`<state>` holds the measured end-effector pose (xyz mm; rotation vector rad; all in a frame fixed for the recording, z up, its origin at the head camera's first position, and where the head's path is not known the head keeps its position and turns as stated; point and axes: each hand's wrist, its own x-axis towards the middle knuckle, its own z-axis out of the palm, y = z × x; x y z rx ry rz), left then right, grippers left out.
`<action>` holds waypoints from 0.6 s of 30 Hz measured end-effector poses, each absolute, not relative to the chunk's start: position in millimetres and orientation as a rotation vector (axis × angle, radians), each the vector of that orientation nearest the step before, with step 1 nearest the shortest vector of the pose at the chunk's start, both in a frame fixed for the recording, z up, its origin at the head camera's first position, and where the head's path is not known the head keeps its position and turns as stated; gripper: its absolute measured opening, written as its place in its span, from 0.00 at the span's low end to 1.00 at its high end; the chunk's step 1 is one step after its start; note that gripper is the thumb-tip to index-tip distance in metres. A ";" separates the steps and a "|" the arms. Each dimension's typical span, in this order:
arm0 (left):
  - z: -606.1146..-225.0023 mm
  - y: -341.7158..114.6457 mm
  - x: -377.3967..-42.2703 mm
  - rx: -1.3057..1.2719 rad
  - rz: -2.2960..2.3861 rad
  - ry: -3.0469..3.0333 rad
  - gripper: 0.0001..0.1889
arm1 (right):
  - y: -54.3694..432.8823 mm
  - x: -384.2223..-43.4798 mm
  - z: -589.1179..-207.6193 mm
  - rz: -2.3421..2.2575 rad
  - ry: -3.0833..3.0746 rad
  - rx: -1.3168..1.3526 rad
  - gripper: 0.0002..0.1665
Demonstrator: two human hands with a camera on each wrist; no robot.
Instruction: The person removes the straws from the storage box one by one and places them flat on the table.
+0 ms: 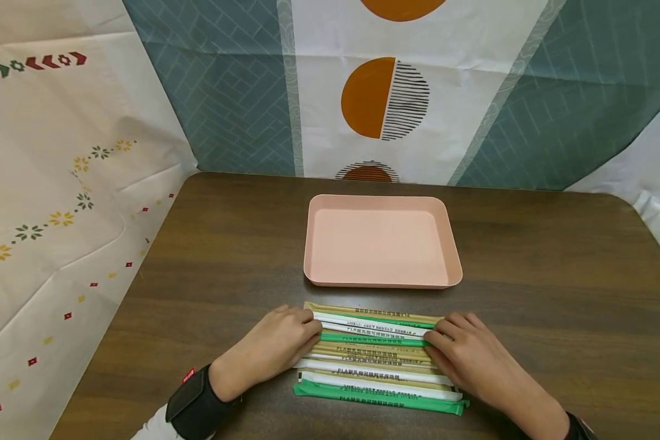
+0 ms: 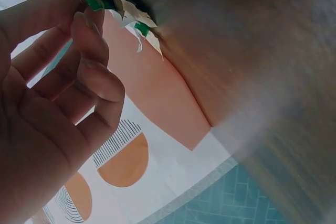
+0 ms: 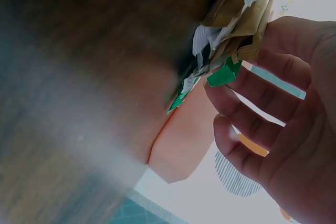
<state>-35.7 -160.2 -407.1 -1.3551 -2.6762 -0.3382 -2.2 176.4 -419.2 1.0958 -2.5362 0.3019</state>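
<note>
Several paper-wrapped straws (image 1: 375,371) lie side by side in a row on the table, in white, green and tan wrappers printed with dark lettering. My left hand (image 1: 279,342) is at the left ends of the upper straws, thumb and fingertips pinching there. At their right ends, my right hand (image 1: 478,357) holds with curled fingers, near a green-wrapped straw (image 1: 374,339). In the right wrist view the fingertips meet a green wrapper end (image 3: 224,74). Exactly which straws each hand grips is partly hidden. The lowest green straw (image 1: 379,398) lies apart from both hands.
A shallow pink tray (image 1: 382,286) stands just beyond the straws, with nothing in it. The brown wooden table (image 1: 225,244) extends to both sides. Patterned cloth (image 1: 242,91) hangs behind the table's far edge, and a pale printed cloth (image 1: 88,183) lies along the left.
</note>
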 end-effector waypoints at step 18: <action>-394.5 -154.8 -57.4 -1.228 -0.494 -2.506 0.04 | 185.5 -23.1 -403.2 0.310 -2.503 1.042 0.32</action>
